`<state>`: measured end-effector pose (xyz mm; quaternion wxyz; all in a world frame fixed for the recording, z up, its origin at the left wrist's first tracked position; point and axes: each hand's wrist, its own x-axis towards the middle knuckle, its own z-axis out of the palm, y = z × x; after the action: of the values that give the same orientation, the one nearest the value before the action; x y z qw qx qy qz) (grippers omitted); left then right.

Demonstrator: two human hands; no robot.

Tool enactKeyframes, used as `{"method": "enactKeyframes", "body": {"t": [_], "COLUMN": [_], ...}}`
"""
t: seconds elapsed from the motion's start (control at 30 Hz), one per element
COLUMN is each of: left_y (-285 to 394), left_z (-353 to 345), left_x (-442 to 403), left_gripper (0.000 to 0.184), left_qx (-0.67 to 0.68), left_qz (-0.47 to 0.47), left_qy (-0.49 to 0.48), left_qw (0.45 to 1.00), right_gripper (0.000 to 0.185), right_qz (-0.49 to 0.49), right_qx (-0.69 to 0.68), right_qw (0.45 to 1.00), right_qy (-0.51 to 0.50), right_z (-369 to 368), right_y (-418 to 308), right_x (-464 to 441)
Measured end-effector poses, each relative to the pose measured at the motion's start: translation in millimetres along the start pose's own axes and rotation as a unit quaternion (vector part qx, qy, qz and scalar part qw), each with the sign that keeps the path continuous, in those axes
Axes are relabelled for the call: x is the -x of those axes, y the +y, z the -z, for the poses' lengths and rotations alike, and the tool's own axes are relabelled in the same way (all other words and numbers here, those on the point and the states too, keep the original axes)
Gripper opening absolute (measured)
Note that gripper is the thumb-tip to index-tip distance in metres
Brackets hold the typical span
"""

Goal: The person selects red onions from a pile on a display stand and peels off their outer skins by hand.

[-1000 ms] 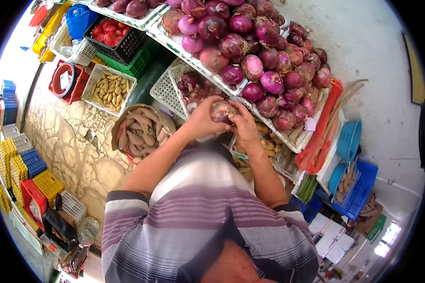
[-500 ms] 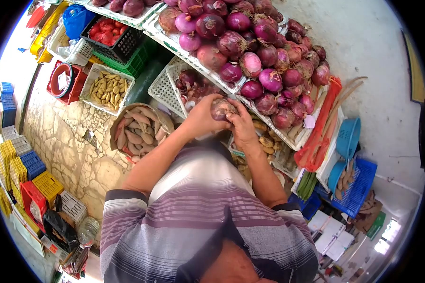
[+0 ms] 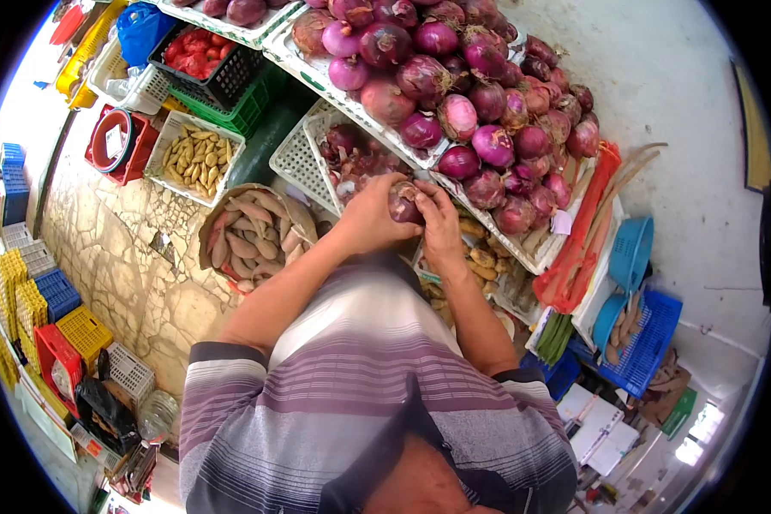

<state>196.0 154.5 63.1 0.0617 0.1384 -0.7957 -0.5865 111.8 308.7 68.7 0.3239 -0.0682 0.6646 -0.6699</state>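
A red onion point(image 3: 404, 203) is held between my two hands, in front of my belly. My left hand point(image 3: 371, 217) wraps round its left side. From the right, the fingers of my right hand point(image 3: 440, 224) press on the onion's skin; its lower part is hidden by the hands. Just beyond them stands a white crate point(image 3: 325, 174) with loose onion skins point(image 3: 368, 169) and a few dark onions. A large heap of red onions point(image 3: 491, 103) lies on white trays farther off to the right.
At the left are a sack of sweet potatoes point(image 3: 255, 230) and a white basket point(image 3: 152, 167) of small yellowish roots. Ginger-like roots point(image 3: 481, 261) lie beside my right forearm. Blue baskets point(image 3: 632, 253) stand at the right, stacked crates point(image 3: 58, 295) at the far left.
The onion has turned in my hands: a smoother purple side shows where brownish papery skin was before. My right fingers have shifted on it. Both hands stay at nearly the same place.
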Motion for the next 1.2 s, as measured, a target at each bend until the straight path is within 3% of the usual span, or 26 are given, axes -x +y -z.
{"method": "enactKeyframes", "body": {"t": [0.07,0.27,0.33,0.47,0.53,0.67,0.93,1.2], "left_y": [0,0,2,1,-2,-21,-21,-11], "left_z": [1,2,0,4,2,-7,-11,-6], "left_x": [-1,-1,1,1,1,-2,-5,0], "left_gripper": [0.088,0.088,0.086,0.084,0.084,0.079,0.084,0.083], "left_qx": [0.016,0.016,0.015,0.133,0.19,0.416,0.404,0.332], "left_qz": [0.008,0.001,-0.029,-0.007,0.021,0.053,0.044,0.01], "left_qy": [-0.008,-0.033,-0.031,-0.032,-0.065,-0.102,-0.115,-0.099], "left_qw": [1.0,0.999,0.999,0.991,0.979,0.902,0.907,0.938], "right_gripper": [0.037,0.03,0.027,0.027,0.027,0.034,0.051,0.049], "right_qz": [-0.006,0.089,0.055,0.066,0.035,-0.016,-0.077,-0.062], "right_qx": [-0.045,0.13,0.139,0.179,0.109,0.01,-0.18,-0.217], "right_qw": [0.999,0.987,0.989,0.981,0.993,1.0,0.98,0.974], "right_qy": [-0.02,-0.04,-0.016,-0.021,-0.008,-0.016,-0.032,-0.03], "right_z": [1,-1,10,23,24,19,17,5], "right_y": [-5,-17,-10,-18,-14,-28,-16,-22], "right_x": [2,1,-7,-10,-4,17,17,18]}}
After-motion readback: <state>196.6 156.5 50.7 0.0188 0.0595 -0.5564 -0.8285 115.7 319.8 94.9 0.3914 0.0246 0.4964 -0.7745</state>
